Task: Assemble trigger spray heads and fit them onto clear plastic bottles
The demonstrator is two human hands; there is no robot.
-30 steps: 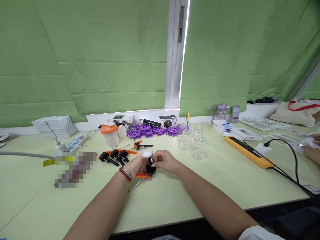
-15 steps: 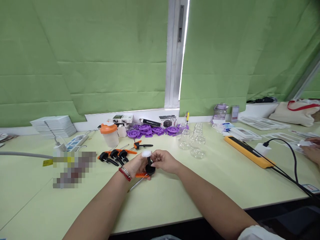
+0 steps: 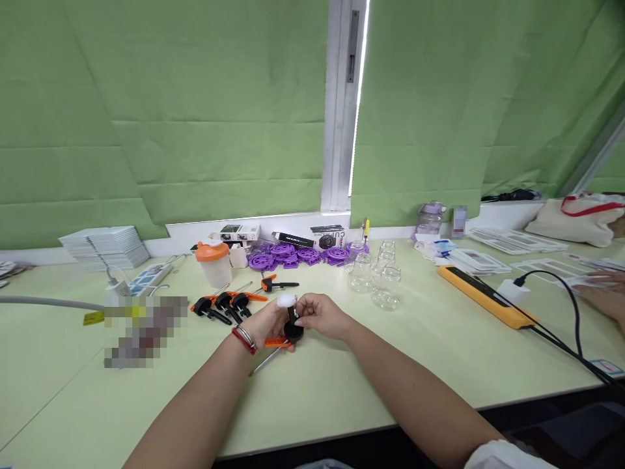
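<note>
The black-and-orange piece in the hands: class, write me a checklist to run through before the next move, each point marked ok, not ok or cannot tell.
1. Left hand supports the black-and-orange piece: ok.
2. Right hand is at the piece: ok, its fingers are at the black stem.
3. White top faces up: ok.
4. Space beside the left hand is free: not ok, similar pieces lie close by.
5. Glasses stand clear of the right hand: ok.
6. Parts are firmly joined: cannot tell, the fingers hide much of the piece.
</note>
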